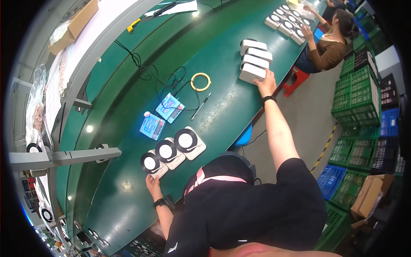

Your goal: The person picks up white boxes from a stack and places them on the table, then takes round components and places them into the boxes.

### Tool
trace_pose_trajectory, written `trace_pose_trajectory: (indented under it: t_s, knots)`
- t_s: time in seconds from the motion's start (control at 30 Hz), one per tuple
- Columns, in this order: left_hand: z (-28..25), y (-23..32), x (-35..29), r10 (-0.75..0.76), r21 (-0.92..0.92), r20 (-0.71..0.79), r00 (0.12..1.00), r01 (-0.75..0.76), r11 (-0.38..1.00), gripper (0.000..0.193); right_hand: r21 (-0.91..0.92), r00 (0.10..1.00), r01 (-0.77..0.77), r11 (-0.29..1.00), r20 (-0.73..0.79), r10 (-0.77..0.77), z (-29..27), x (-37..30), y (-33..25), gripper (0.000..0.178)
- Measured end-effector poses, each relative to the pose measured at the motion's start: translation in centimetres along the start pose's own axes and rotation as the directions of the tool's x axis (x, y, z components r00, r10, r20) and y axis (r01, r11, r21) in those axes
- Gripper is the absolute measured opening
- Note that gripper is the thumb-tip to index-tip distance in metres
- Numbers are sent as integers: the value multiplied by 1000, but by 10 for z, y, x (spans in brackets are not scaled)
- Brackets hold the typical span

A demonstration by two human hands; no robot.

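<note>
Three small white record-player-shaped devices with black discs and white centres lie in a slanting row on the green table. My left hand [153, 182] has its fingers closed at the near edge of the leftmost record-player-shaped device [150, 162]. Beside that one are a middle device [166, 150] and a right device [186, 141]. Farther right, several more of these white devices [259, 55] stand on edge, packed side by side. My right hand [266, 84] grips the end of the nearest standing device [251, 73]; its far fingers are partly hidden.
Two small blue-screened units [170, 107] with black cables [150, 70], a yellow ring [201, 82] and a pen [201, 106] lie on the table. A grey bar [77, 156] juts in at left. At far right, a co-worker [332, 45] sits by more devices [287, 20]. Crates [355, 98] line the floor.
</note>
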State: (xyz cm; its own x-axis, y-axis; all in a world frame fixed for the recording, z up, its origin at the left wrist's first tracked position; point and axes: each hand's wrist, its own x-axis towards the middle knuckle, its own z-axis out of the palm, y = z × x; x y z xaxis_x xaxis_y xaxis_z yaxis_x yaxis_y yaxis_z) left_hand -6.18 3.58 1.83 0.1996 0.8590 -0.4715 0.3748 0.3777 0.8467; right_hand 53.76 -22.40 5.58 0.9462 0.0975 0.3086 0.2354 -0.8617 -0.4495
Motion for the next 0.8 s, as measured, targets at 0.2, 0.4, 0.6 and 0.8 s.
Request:
trace_pose_trajectory:
  t_s: [0.2, 0.4, 0.6, 0.8]
  knots:
    - [5, 21, 1, -6, -13, 61, 998, 7, 1000, 49, -33, 991, -111, 993, 66, 113, 16, 36, 4, 72]
    - [-9, 10, 24, 72, 179, 176, 982, -104, 978, 49, 10, 961, -242, 970, 142, 238, 23, 49, 7, 80]
    - [31, 31, 9, 65, 457, 285, 956, -195, 868, 44, 233, 995, 36, 972, -94, -15, 13, -42, -9, 92]
    - [66, 14, -1, 185, 255, 302, 935, -266, 930, 40, 715, 794, -274, 643, 545, -268, 5, -182, -48, 73]
